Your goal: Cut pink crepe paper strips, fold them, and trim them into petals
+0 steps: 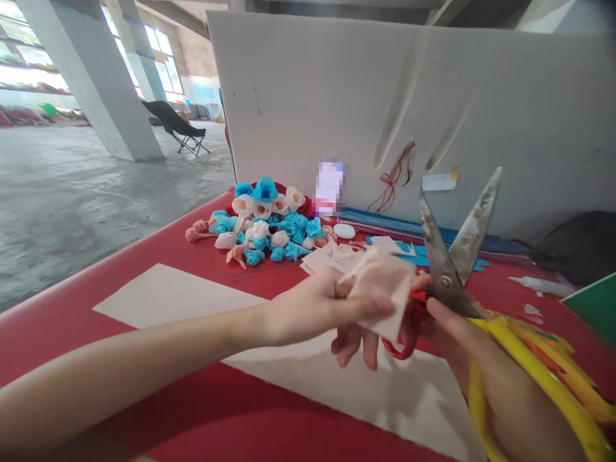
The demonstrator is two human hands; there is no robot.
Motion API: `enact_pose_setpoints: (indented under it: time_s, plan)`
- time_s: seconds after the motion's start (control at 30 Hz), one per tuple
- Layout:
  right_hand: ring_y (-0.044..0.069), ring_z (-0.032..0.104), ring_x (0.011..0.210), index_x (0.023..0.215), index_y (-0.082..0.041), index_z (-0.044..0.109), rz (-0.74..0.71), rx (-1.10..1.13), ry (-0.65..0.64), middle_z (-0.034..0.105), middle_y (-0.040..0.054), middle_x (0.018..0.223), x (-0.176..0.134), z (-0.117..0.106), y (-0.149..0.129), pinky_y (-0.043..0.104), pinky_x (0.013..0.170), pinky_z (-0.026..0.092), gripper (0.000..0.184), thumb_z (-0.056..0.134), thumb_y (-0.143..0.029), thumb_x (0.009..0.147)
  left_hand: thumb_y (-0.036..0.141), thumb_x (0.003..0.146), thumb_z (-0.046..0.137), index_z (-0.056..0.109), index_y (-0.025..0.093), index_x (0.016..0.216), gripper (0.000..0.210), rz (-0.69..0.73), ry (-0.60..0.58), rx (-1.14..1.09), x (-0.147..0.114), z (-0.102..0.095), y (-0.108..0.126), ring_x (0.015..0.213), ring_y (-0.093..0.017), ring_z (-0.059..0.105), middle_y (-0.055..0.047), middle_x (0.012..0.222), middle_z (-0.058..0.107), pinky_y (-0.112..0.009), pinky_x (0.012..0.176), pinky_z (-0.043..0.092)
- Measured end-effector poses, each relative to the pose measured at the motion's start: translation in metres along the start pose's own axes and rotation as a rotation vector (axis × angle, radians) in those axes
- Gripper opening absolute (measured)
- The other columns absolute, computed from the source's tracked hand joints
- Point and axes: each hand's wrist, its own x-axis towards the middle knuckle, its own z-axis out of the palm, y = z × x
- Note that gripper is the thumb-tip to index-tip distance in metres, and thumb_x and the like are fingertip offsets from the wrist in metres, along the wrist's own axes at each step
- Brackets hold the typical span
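My left hand (312,305) pinches a folded piece of pale pink crepe paper (382,292) between thumb and fingers; the paper is slightly blurred. My right hand (505,372) is gripped round a pair of scissors (457,282) with red and yellow handles. Their worn metal blades are spread apart and point up and away, to the right of the folded paper and not on it. Under both hands a long pale pink paper sheet (183,292) lies on the red tabletop (269,410). Small cut pale pieces (332,256) lie just beyond my left hand.
Blue, pale pink and red paper flowers (276,224) are heaped at the back. A phone (330,186) leans against the white panel (312,83), near blue strips (385,224) and a white oval object (344,231). A glue tube (541,284) and green board (597,308) lie right.
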Motion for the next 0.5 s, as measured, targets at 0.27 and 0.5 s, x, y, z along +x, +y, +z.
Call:
enact_pose_setpoints:
  time_s: [0.27,0.5]
  plan:
    - [0.015,0.057,0.054,0.085,-0.024,0.052,0.051,-0.254,-0.059,0.061,0.0017,0.065,-0.010,0.011,-0.011,0.026,0.047,0.041,0.015,0.052,-0.039,0.081,0.033,0.087,0.052,0.058,0.009,0.054,0.041,0.216,0.301,-0.023,0.004,-0.011,0.002,0.037,-0.005,0.051,-0.001,0.048,0.059,-0.015,0.043,0.042]
    - [0.016,0.056,0.054,0.083,-0.025,0.051,0.060,-0.351,-0.051,0.059,0.0009,0.063,-0.013,0.014,-0.013,0.026,0.049,0.041,0.012,0.050,-0.036,0.083,0.027,0.088,0.048,0.059,0.009,0.051,0.042,0.128,0.253,0.101,0.000,-0.001,0.004,0.037,-0.003,0.047,0.001,0.043,0.054,-0.012,0.041,0.038]
